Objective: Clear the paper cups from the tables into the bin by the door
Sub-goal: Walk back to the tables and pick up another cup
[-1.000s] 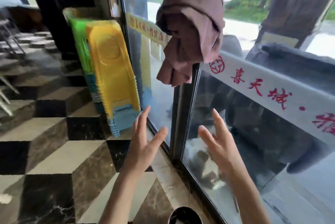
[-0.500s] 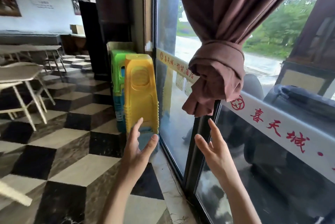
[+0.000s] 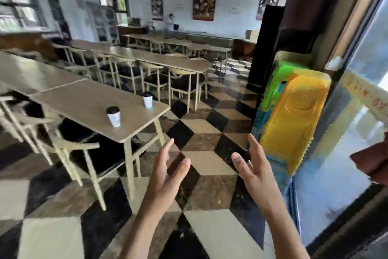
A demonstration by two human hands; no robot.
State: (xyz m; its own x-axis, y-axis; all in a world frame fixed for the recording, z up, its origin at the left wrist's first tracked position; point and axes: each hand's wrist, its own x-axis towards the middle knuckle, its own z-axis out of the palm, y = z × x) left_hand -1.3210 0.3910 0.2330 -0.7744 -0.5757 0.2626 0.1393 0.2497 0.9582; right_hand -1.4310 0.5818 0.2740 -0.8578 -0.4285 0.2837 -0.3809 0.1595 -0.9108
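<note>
On the near table [image 3: 84,103], ahead and to the left, two lidded cups [image 3: 113,116] stand upright, well apart from the left hand [image 3: 165,177], the nearer, and the right hand [image 3: 255,171], both empty with fingers [image 3: 184,164] spread; no bin shows.

Open floor [image 3: 201,166] runs right of near table [image 3: 84,107], btwn it & stacked stools [image 3: 294,116]. Chairs [image 3: 69,147] crowd table's front edge; tabletop bare around both cups [image 3: 113,116].
</note>
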